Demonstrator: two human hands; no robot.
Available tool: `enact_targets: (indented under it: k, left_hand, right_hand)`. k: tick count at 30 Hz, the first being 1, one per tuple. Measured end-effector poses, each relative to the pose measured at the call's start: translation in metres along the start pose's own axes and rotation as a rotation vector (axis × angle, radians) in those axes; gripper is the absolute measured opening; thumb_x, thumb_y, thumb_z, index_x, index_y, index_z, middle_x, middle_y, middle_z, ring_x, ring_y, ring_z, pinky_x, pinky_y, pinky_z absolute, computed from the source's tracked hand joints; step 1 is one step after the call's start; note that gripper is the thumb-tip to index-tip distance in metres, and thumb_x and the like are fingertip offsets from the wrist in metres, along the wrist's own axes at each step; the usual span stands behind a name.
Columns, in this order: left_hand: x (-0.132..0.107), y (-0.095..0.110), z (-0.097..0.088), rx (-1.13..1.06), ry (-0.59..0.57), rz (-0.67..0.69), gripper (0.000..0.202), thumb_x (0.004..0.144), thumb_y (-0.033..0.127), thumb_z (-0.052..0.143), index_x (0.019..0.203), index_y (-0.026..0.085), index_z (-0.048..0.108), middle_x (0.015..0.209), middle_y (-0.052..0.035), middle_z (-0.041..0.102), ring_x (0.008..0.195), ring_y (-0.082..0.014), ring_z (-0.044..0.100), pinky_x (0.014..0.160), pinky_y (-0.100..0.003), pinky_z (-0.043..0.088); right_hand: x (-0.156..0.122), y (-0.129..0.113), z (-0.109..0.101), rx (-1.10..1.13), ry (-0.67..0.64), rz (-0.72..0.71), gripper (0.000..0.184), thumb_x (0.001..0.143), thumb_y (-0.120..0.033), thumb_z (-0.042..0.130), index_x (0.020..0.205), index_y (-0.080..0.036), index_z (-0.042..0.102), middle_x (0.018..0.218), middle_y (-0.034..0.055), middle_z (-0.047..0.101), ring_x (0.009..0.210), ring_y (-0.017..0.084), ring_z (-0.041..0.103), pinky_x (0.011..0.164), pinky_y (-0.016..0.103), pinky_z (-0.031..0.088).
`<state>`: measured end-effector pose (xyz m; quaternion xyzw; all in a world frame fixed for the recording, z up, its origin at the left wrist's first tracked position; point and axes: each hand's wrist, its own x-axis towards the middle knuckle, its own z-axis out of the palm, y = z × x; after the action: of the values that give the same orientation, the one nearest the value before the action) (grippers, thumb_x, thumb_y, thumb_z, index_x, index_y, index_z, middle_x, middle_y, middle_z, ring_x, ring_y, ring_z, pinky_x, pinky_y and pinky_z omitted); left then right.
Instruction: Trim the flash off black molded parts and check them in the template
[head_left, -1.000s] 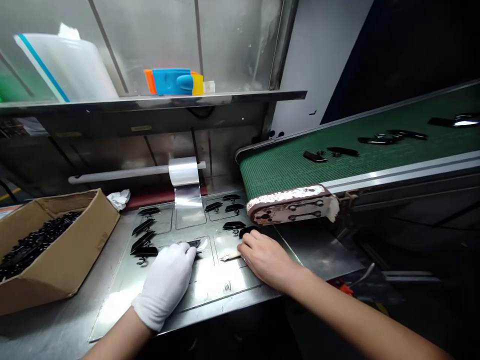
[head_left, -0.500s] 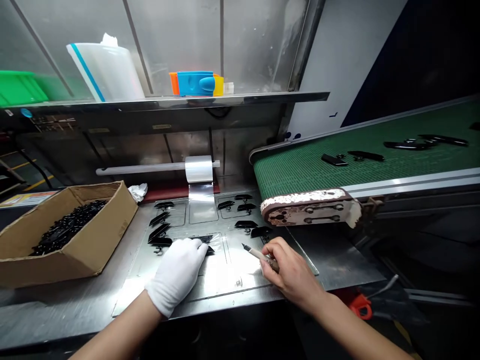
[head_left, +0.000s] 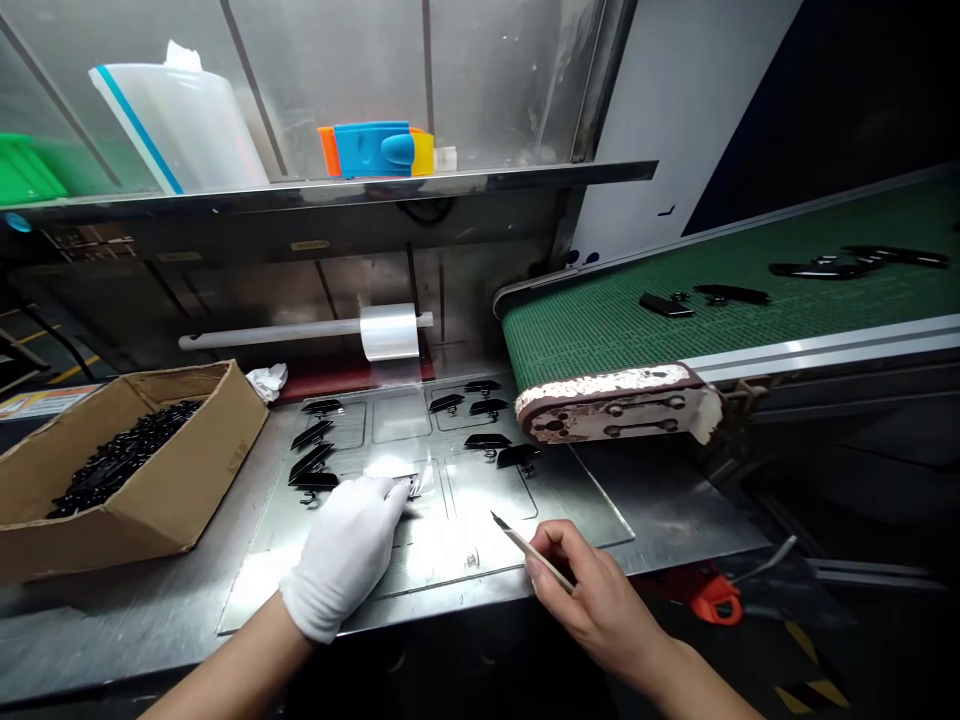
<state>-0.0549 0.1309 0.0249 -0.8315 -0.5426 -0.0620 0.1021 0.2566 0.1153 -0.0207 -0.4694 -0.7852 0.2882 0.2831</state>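
My left hand [head_left: 346,548], in a white glove, is closed around a small black plastic piece [head_left: 409,486]; most of the piece is hidden under the fingers. Clear film [head_left: 397,425] runs from a roll [head_left: 389,333] down to that piece and lies against it. In my bare right hand [head_left: 600,597] is a slim, pale-handled craft knife [head_left: 523,542], its dark tip aimed up and left, apart from the film. Below both hands lies a clear sheet [head_left: 547,545] with outlined rectangles. Several black pieces with small hooks [head_left: 487,441] rest on it, left and right of the film.
On the left stands a cardboard box [head_left: 180,490] of small black parts. A green conveyor belt [head_left: 585,335] carrying black pieces slopes away at right, its worn end plate [head_left: 607,405] beside the sheet. A shelf [head_left: 480,180] holds a blue tape dispenser [head_left: 373,150].
The film now reaches down to the piece in my left hand instead of ending higher on the sheet. My right hand has moved slightly down with the knife. The view has shifted a little.
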Motion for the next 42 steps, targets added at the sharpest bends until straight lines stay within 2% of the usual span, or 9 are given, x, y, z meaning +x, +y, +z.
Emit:
enact_targets:
  k: [4, 8, 13, 17, 20, 25, 31, 36, 42]
  left_hand:
    - [-0.022, 0.01, -0.003, -0.081, 0.038, -0.014, 0.019, 0.102, 0.017, 0.045, 0.095, 0.022, 0.062, 0.088, -0.0041, 0.065, 0.078, -0.025, 0.058, 0.071, -0.041, 0.045]
    - [-0.042, 0.022, -0.001, -0.154, 0.054, -0.048, 0.024, 0.1, 0.007, 0.041, 0.1, 0.021, 0.061, 0.084, -0.0032, 0.062, 0.074, -0.0225, 0.055, 0.068, -0.04, 0.044]
    - [-0.064, 0.028, 0.005, -0.292, 0.105, -0.04, 0.021, 0.099, 0.009, 0.049, 0.114, 0.02, 0.06, 0.102, -0.0067, 0.068, 0.087, -0.0223, 0.06, 0.078, -0.041, 0.048]
    - [-0.076, 0.017, 0.002, -0.535, 0.247, -0.053, 0.031, 0.097, 0.009, 0.056, 0.124, 0.024, 0.059, 0.114, -0.0067, 0.069, 0.1, -0.0219, 0.062, 0.089, -0.041, 0.049]
    - [-0.078, -0.006, -0.002, -0.614, 0.292, -0.194, 0.028, 0.098, 0.011, 0.057, 0.122, 0.026, 0.061, 0.116, -0.006, 0.068, 0.107, -0.0218, 0.061, 0.096, -0.041, 0.049]
    - [-0.066, -0.037, -0.003, -0.569, 0.17, -0.334, 0.014, 0.1, 0.022, 0.058, 0.111, 0.026, 0.066, 0.116, -0.0059, 0.064, 0.108, -0.0245, 0.058, 0.095, -0.044, 0.047]
    - [-0.047, -0.037, -0.001, -0.553, 0.024, -0.31, 0.012, 0.098, 0.02, 0.057, 0.093, 0.024, 0.067, 0.098, -0.0024, 0.061, 0.095, -0.0228, 0.053, 0.085, -0.042, 0.044]
    - [-0.045, -0.036, 0.0, -0.552, -0.01, -0.291, 0.016, 0.102, 0.025, 0.053, 0.093, 0.025, 0.067, 0.099, -0.0022, 0.061, 0.095, -0.0223, 0.054, 0.085, -0.042, 0.043]
    - [-0.047, -0.038, -0.001, -0.531, 0.023, -0.247, 0.013, 0.101, 0.025, 0.056, 0.1, 0.026, 0.069, 0.1, -0.0024, 0.063, 0.095, -0.0225, 0.055, 0.085, -0.041, 0.043]
  right_hand:
    - [-0.007, -0.005, -0.004, 0.021, -0.009, 0.01, 0.016, 0.109, -0.041, 0.039, 0.104, -0.027, 0.046, 0.082, -0.0028, 0.059, 0.07, 0.017, 0.058, 0.066, 0.031, 0.047]
    - [-0.006, -0.014, -0.009, -0.017, -0.031, -0.001, 0.023, 0.109, -0.039, 0.042, 0.128, -0.029, 0.05, 0.101, 0.0016, 0.069, 0.088, 0.02, 0.067, 0.076, 0.033, 0.053]
    - [0.015, -0.026, -0.013, -0.074, -0.104, -0.129, 0.028, 0.108, -0.031, 0.044, 0.132, -0.03, 0.058, 0.117, 0.0049, 0.072, 0.105, 0.022, 0.069, 0.088, 0.034, 0.057]
    - [0.051, -0.043, -0.011, -0.169, -0.215, -0.264, 0.033, 0.107, -0.025, 0.046, 0.137, -0.029, 0.058, 0.112, 0.0063, 0.07, 0.096, 0.021, 0.069, 0.083, 0.034, 0.056]
    - [0.083, -0.062, -0.002, -0.316, -0.271, -0.375, 0.035, 0.106, -0.022, 0.047, 0.136, -0.029, 0.061, 0.109, 0.0061, 0.068, 0.086, 0.019, 0.067, 0.072, 0.031, 0.052]
    - [0.122, -0.089, 0.029, -0.547, -0.362, -0.525, 0.036, 0.1, -0.018, 0.054, 0.133, -0.026, 0.065, 0.1, 0.0045, 0.07, 0.075, 0.019, 0.065, 0.061, 0.03, 0.042]
    - [0.137, -0.101, 0.049, -0.621, -0.459, -0.516, 0.034, 0.097, -0.016, 0.061, 0.129, -0.028, 0.066, 0.097, 0.0022, 0.07, 0.074, 0.02, 0.065, 0.058, 0.032, 0.036]
    - [0.129, -0.089, 0.026, -0.643, -0.471, -0.507, 0.037, 0.095, -0.014, 0.061, 0.127, -0.03, 0.067, 0.093, 0.0012, 0.069, 0.073, 0.019, 0.063, 0.056, 0.033, 0.035]
    - [0.091, -0.029, -0.043, -0.705, -0.39, -0.43, 0.038, 0.096, -0.018, 0.058, 0.128, -0.035, 0.067, 0.093, 0.0015, 0.068, 0.07, 0.019, 0.064, 0.056, 0.032, 0.041]
